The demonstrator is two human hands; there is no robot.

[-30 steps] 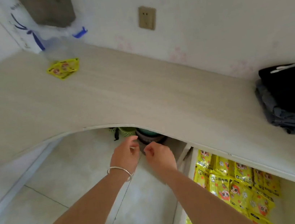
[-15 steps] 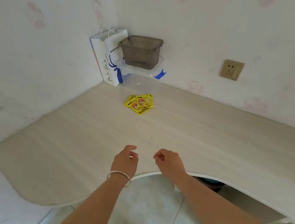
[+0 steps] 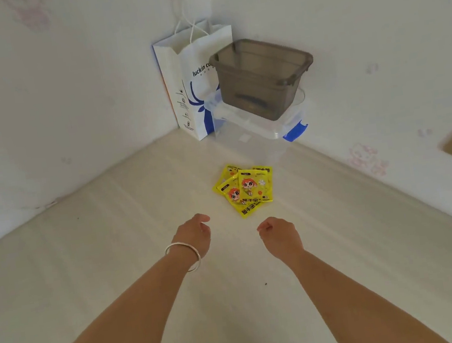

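Above the desk (image 3: 88, 278), left hand (image 3: 191, 235) and right hand (image 3: 279, 236) hover near packets (image 3: 246, 188), fingers loosely curled, empty.

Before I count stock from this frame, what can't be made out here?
Head view only:
Yellow packets: overlapping, upper ones cover lower; exact count unclear.
Grey bin: tinted walls blur its contents.
Paper bag: printed name cut off by the bin.
Right hand: curled fingers hidden beneath its back; a pinch can't be ruled out.
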